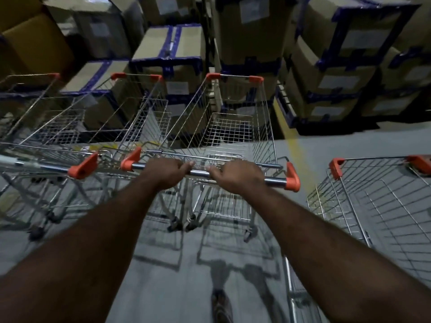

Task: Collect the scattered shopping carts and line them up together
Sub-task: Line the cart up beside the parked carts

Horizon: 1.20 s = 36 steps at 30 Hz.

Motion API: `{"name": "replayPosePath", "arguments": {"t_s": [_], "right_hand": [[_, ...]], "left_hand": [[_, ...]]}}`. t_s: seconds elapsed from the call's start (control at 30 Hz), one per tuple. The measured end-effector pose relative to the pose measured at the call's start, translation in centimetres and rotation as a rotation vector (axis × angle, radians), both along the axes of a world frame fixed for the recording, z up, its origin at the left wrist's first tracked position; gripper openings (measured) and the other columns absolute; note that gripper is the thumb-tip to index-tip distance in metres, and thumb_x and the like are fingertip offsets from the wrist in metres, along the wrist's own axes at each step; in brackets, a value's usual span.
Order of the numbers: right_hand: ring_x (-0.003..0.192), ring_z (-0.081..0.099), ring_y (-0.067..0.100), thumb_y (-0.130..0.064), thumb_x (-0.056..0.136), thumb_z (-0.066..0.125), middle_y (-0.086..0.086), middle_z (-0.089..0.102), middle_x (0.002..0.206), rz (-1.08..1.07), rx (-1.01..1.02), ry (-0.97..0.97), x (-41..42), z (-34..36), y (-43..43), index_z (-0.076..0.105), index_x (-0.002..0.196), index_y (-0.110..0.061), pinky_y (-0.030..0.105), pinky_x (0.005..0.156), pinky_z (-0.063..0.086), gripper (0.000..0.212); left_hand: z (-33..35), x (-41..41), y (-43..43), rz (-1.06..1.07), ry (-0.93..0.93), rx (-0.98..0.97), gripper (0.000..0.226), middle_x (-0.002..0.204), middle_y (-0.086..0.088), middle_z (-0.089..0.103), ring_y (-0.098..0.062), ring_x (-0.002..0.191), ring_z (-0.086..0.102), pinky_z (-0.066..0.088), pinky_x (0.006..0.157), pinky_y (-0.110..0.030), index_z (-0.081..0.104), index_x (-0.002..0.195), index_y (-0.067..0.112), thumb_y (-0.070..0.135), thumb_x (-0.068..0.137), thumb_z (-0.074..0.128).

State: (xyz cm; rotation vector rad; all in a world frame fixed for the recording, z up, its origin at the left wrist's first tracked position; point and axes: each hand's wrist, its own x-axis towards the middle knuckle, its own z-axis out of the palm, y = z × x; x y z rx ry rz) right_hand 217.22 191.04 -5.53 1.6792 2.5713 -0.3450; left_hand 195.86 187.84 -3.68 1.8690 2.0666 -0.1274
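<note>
While both hands are closing around its handle bar, the middle cart is standing on the grey floor with its basket pointing toward the stacked boxes. The left hand is wrapping the bar left of centre and the right hand right of centre, each grip fully curled onto the metal, thumbs nearly meeting. A neighbouring cart is sitting just beside it on the left, their orange handle caps close together, and a further cart is showing at the far left edge. A separate cart is lying off to the right, apart from the row and turned at a different angle.

Judged from this position, the likeliest fault is the held cart scraping or locking wheels with its left neighbour, since the two frames are almost touching low down. Pushing too far forward could drive the basket front into the boxes, which are standing near it. Open floor is lying behind the person and in the strip between the held cart and the right-hand one, where a yellow floor line is running toward the boxes.
</note>
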Motion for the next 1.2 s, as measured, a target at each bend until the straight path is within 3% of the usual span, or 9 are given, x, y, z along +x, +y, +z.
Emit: {"name": "replayPosePath", "arguments": {"t_s": [0.17,0.27,0.33,0.5,0.7,0.8,0.93,1.0,1.2], "right_hand": [[0.073,0.063,0.021,-0.087,0.088,0.006,0.001,0.063,0.071,-0.043,0.059,-0.102,2.8,0.2,-0.7,0.071,0.074,-0.017,0.037,0.081,0.054,0.096],[0.075,0.063,0.022,-0.094,0.079,0.004,0.002,0.062,0.071,-0.072,0.051,-0.145,3.9,0.6,-2.0,0.065,0.067,-0.018,0.036,0.08,0.052,0.099],[0.079,0.064,0.023,-0.097,0.075,0.002,0.002,0.062,0.073,-0.071,0.034,-0.152,4.6,0.7,-3.1,0.071,0.073,-0.018,0.035,0.076,0.049,0.105],[0.077,0.062,0.02,-0.096,0.076,0.008,0.001,0.063,0.072,-0.055,-0.02,-0.131,5.9,1.5,-8.3,0.07,0.069,-0.018,0.035,0.079,0.051,0.1],[0.07,0.062,0.019,-0.098,0.071,0.001,0.001,0.061,0.068,-0.06,0.043,-0.157,10.0,1.4,-14.6,0.065,0.063,-0.018,0.036,0.078,0.054,0.103],[0.069,0.062,0.018,-0.093,0.083,0.008,0.001,0.062,0.067,-0.054,0.08,-0.195,11.2,1.1,-17.7,0.066,0.064,-0.018,0.035,0.076,0.051,0.097],[0.075,0.063,0.019,-0.098,0.077,0.006,0.0,0.063,0.071,-0.074,0.015,-0.172,11.7,0.9,-20.7,0.069,0.069,-0.018,0.038,0.083,0.053,0.102],[0.076,0.063,0.019,-0.1,0.074,0.005,0.0,0.063,0.072,-0.072,-0.005,-0.158,12.3,0.9,-22.0,0.07,0.07,-0.018,0.04,0.085,0.052,0.104],[0.074,0.063,0.018,-0.096,0.081,0.013,0.001,0.063,0.071,-0.052,-0.024,-0.137,14.1,1.5,-26.1,0.067,0.066,-0.018,0.038,0.085,0.052,0.096]], "left_hand": [[-0.4,2.5,-1.0,-0.045,-0.027,0.035,0.079,0.105,-0.005,0.071,-0.026,0.107,0.062,0.027,0.113,-0.061,0.071,0.112,0.03,0.074,0.093,0.009],[-0.2,3.1,-2.4,-0.068,-0.006,0.031,0.084,0.111,-0.005,0.071,-0.026,0.111,0.062,0.023,0.114,-0.064,0.07,0.116,0.029,0.079,0.09,0.006],[-0.3,3.6,-3.9,-0.081,-0.006,0.03,0.087,0.113,-0.005,0.071,-0.026,0.112,0.062,0.027,0.112,-0.065,0.069,0.113,0.031,0.083,0.087,0.004],[-0.1,4.5,-9.3,-0.133,0.02,0.049,0.096,0.111,-0.008,0.07,-0.027,0.111,0.063,0.035,0.108,-0.061,0.069,0.113,0.028,0.084,0.081,-0.002],[-0.4,5.1,-15.4,-0.177,0.009,0.057,0.084,0.113,-0.008,0.069,-0.027,0.109,0.062,0.043,0.096,-0.043,0.069,0.114,0.025,0.082,0.09,0.014],[-0.1,5.1,-18.0,-0.191,0.006,0.008,0.09,0.112,-0.007,0.069,-0.026,0.107,0.062,0.046,0.096,-0.041,0.069,0.11,0.025,0.089,0.082,0.012],[-0.1,5.5,-21.7,-0.197,0.021,0.034,0.097,0.11,-0.01,0.07,-0.027,0.104,0.063,0.048,0.093,-0.04,0.07,0.108,0.02,0.091,0.078,0.011],[-0.1,6.1,-23.5,-0.189,0.053,0.06,0.098,0.104,-0.01,0.069,-0.028,0.104,0.064,0.049,0.093,-0.041,0.07,0.108,0.022,0.092,0.078,0.01],[-0.2,7.9,-27.7,-0.183,0.027,0.02,0.081,0.075,0.001,0.054,-0.025,0.095,0.064,0.049,0.096,-0.043,0.053,0.075,0.029,0.095,0.072,0.006]]}}
